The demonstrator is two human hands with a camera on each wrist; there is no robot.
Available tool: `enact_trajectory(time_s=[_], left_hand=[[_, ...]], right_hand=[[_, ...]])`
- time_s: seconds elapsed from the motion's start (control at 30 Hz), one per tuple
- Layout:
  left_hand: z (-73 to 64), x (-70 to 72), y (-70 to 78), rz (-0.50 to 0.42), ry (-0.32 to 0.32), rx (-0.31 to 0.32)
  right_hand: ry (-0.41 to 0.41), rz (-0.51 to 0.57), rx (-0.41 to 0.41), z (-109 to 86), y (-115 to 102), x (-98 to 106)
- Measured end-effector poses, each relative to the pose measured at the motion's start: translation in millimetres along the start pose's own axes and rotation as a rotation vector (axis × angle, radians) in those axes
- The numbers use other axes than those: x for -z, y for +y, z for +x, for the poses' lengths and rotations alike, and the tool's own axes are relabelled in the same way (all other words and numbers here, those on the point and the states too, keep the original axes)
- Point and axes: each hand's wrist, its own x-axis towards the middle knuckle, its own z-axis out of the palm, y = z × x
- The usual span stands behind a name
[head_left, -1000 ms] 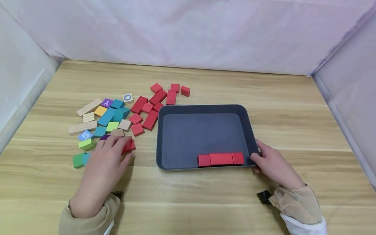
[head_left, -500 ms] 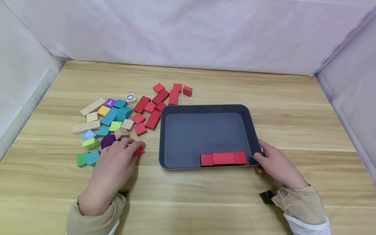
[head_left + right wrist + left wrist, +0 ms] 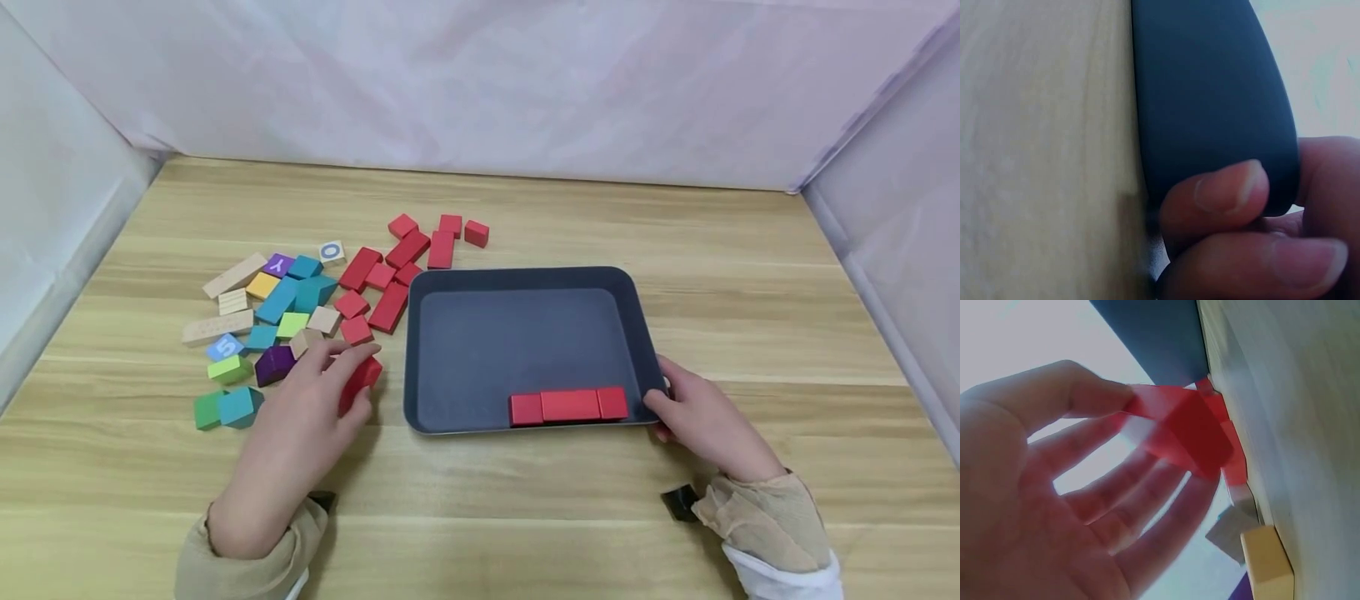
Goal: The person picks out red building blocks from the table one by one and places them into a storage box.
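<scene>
Right, there was the left hand (image 3: 294,433), thumb on one side and fingers on the other, pinching a red block (image 3: 362,383) just left of the tray (image 3: 517,333) — near its wall, yet apart from it. The left wrist view confirmed the pinch, but the block was blurred there, so whether its lower edge touched the table (image 3: 465,517) was hard to call. Over on the other side, the right hand (image 3: 708,422) gripped the tray's near right corner, thumb over the rim, fingers curled against the outside. And inside the tray, a red row (image 3: 570,406) of three lay along the near wall, toward the right: a long piece between two short ones, end to end. Beyond the left hand, the loose red blocks (image 3: 389,307) lay scattered, reaching past the tray's far left corner. Further left — a dark purple block (image 3: 274,365) close by the hand, a teal block (image 3: 239,407) right beside a green block (image 3: 210,410), a blue block (image 3: 227,347) marked 5 and, farther back, a pale block (image 3: 332,252) bearing an O.
</scene>
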Motion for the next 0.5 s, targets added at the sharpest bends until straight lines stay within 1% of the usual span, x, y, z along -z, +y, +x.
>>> enact_trajectory(time_s=[0.23, 0.3, 0.4, 0.5], left_hand=[[-0.7, -0.3, 5.2, -0.032, 0.100, -0.071], [-1.6, -0.4, 6.4, -0.048, 0.130, -0.102], [-1.7, -1.1, 10.2, -0.081, 0.173, -0.174], [-1.0, -1.6, 15.4, -0.114, 0.176, -0.266]], right_hand=[[-0.001, -0.005, -0.003, 0.9, 0, -2], [-0.007, -0.002, -0.001, 1.2, 1, -2], [-0.004, -0.007, 0.004, 1.3, 1, -2], [0.003, -0.015, 0.006, 1.1, 2, -2]])
